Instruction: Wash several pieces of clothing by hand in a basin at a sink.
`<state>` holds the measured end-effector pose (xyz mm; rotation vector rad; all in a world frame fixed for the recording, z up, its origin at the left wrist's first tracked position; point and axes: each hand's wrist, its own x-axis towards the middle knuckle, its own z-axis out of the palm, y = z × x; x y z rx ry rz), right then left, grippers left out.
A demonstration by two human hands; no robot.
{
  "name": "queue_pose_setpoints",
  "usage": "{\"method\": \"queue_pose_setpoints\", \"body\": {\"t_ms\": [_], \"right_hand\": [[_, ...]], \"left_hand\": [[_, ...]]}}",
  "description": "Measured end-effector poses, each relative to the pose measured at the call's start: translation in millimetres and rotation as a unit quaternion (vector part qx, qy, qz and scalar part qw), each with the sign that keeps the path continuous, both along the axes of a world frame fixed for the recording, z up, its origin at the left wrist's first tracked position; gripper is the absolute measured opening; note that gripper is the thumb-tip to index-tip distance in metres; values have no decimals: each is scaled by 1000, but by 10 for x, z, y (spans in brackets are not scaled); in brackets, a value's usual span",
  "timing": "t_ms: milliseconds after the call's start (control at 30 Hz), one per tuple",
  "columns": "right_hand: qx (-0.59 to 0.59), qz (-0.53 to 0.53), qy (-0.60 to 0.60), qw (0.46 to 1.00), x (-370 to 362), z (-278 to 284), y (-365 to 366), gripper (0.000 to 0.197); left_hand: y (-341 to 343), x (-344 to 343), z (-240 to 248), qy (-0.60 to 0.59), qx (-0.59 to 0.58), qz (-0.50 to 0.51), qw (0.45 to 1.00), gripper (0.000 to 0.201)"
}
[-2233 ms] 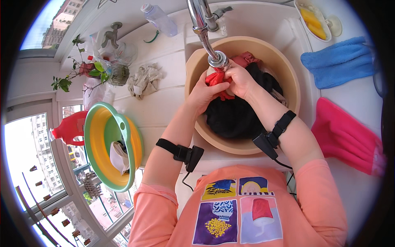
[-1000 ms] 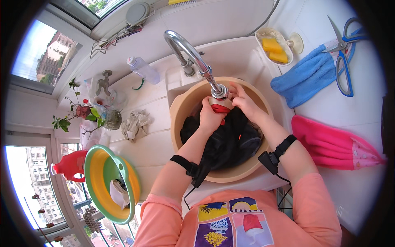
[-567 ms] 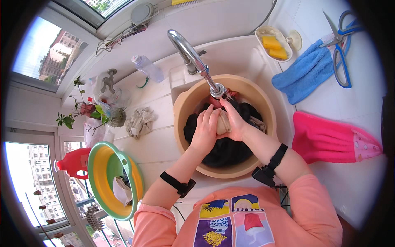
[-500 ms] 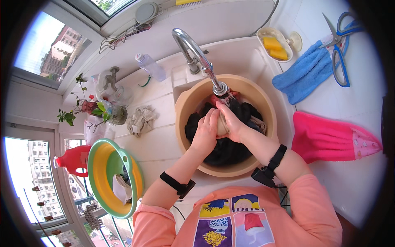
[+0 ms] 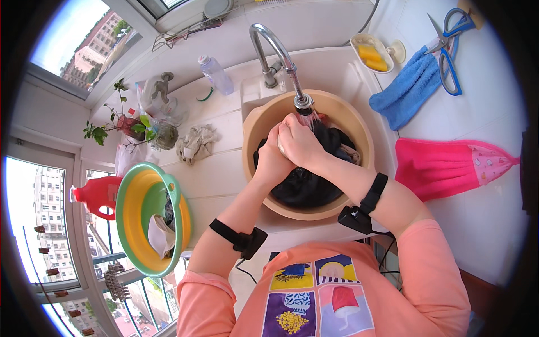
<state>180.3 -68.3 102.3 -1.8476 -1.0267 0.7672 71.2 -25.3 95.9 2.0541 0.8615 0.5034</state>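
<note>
My left hand [image 5: 275, 157] and my right hand [image 5: 300, 141] are pressed together over a tan washbasin [image 5: 365, 123]. Between them is a small wadded beige cloth [image 5: 281, 147], mostly covered by my fingers, with just a sliver showing. Water streams from the chrome faucet [image 5: 304, 101] right beside my right hand. Beneath the hands, black wet clothes [image 5: 306, 188] fill the basin, with bits of red and grey fabric among them at the far and right sides.
At left stands a green-and-yellow basin [image 5: 126, 224] holding a few garments, with a red jug [image 5: 98, 196] behind it. A crumpled rag [image 5: 195, 143] and a clear bottle [image 5: 216, 76] sit on the counter. Scissors [image 5: 444, 50], a blue towel [image 5: 407, 92] and a pink towel [image 5: 438, 168] hang at right.
My right hand has folded over the beige cloth, which showed more before. Both hands have shifted slightly up and left in the picture, and the whole view has shifted a little.
</note>
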Motion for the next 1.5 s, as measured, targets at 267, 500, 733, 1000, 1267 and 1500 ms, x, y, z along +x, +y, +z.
{"method": "queue_pose_setpoints", "body": {"t_ms": [267,500,733,1000,1267,1500], "right_hand": [[57,90,-194,975,43,171,-20,25],[54,151,-229,960,29,107,-101,19],[113,182,-245,945,25,-115,-184,18],[111,226,-93,963,-142,27,-215,52],[52,263,-164,949,419,-149,-325,12],[-14,145,-287,947,940,-845,-241,9]], "left_hand": [[41,10,12,49,23,-1,999,27],[-27,-74,-27,77,-21,-23,997,20],[-31,-175,-56,131,-339,-16,931,21],[-13,-652,64,7,-192,22,981,52],[305,-2091,892,-68,-20,300,951,69],[469,-3408,667,94,12,449,889,78]]}}
